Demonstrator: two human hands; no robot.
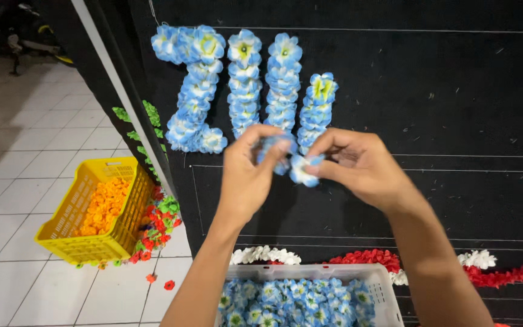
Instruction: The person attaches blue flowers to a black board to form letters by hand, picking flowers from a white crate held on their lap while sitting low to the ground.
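1. The left hand point(246, 175) is raised in front of a black board point(455, 109), its fingers curled and pinched around a small bunch of blue flowers point(273, 148).
2. The right hand point(364, 166) is held just beside it, thumb and forefinger pressed together on a single blue-and-white flower point(302, 171), which touches the bunch in the left hand.
3. Both flowers are held just below the lower ends of four flower columns point(246, 85) fixed to the board (blue petals with yellow centres showing at the tops); the leftmost column is bent into a hooked shape.
4. Thin white lines are drawn across the board behind the hands.
5. A white crate point(382, 284) filled with more blue flowers is seen at the bottom edge, between the forearms.
6. A border of white and red flowers point(370, 259) is laid along the lower part of the board, just above the crate.
7. To the left, a yellow crate point(101, 242) of orange flowers is set on the tiled floor point(19, 169), with red and green flowers point(160, 224) heaped between it and the board's edge.
8. Two loose red flowers point(160, 281) are scattered on the tiles near the yellow crate.
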